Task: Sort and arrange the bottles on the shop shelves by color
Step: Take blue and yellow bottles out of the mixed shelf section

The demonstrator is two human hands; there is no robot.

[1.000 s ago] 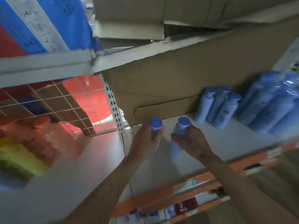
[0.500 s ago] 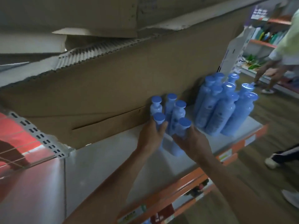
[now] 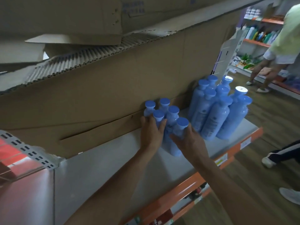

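5 small bottles stand in a tight cluster on the pale grey shelf, toward its right half, with the back ones right up against the cardboard sheet. All look alike: pale blue translucent bodies, narrow necks, flat round caps in a deeper blue. Label print on the bodies is too blurred to read.

Left hand is wrapped around the front-left bottle - fingers curled over its neck and shoulder, cap poking out above the fingertips. Right hand is closed around the front-right bottle the same way, with its thumb on the near side and its cap clear above. Both held bottles are upright and touch the 3 behind them. I can't tell if their bases sit on the shelf.

Just right of the cluster, near the shelf's end, is a group of taller bottles - same pale blue and same blue caps, packed together and upright. Some have white label patches on the front.

The shelf's front edge is an orange rail with price tags. In the aisle beyond is another person in a pale green top, and a white shoe is at the right edge.
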